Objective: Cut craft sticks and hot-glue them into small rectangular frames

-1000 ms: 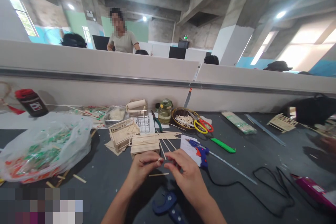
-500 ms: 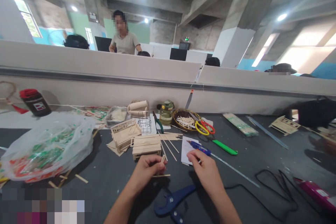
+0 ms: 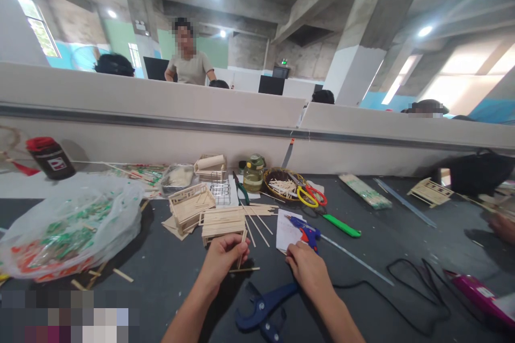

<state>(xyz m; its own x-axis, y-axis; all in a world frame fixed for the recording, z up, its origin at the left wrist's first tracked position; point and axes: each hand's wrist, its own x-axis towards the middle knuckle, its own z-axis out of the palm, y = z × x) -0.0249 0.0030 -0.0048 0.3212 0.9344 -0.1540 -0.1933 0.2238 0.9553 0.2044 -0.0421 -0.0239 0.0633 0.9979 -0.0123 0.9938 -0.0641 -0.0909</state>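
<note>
Thin wooden sticks (image 3: 243,238) stand nearly upright in the pinch of my left hand (image 3: 225,257). Just behind that hand is a small slatted wooden model (image 3: 223,223), and another loose stick (image 3: 247,269) lies below the fingers. My right hand (image 3: 306,267) is lowered with curled fingers at the near edge of a white paper (image 3: 284,233); what the fingertips hold, if anything, is hidden. Beside it, a blue glue gun (image 3: 308,229) lies partly on the paper, with a clear glue stick in its back. A dark blue cutter (image 3: 265,305) rests between my forearms.
A wicker basket (image 3: 267,188) of short sticks, scissors (image 3: 308,196) and a green-handled knife (image 3: 341,225) lie behind. Leftward are an open wooden box (image 3: 191,209) and a plastic bag (image 3: 72,230). A black cable (image 3: 378,292) and magenta tool (image 3: 475,289) lie rightward.
My right hand has moved down and slightly left, uncovering more of the glue gun. The sticks in my left hand have turned more upright.
</note>
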